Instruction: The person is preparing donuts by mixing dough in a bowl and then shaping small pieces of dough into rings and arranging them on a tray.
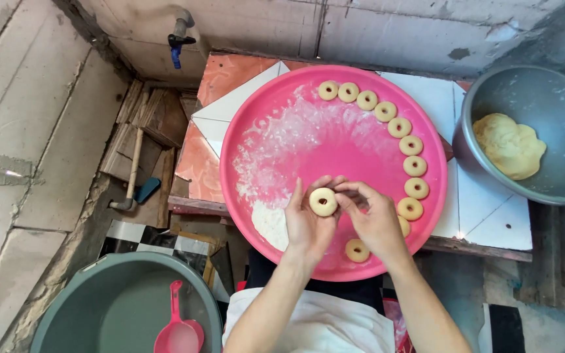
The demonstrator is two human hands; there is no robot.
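Observation:
My left hand (305, 225) and my right hand (374, 219) meet over the near part of a big round pink tray (256, 117). Between their fingertips they hold a small ring of pale dough (323, 201) with a hole in its middle. Several finished dough rings (400, 127) lie in a curved row along the tray's right rim, and one more ring (357, 250) sits by my right wrist. White flour (273, 222) is spread over the tray's left half.
A grey metal bowl (557, 98) with a lump of yellow dough (509, 145) stands at the right on the tiled table (485, 216). A green tub (119, 301) holding a pink scoop (178, 330) sits low left. A tap (178, 39) projects from the wall.

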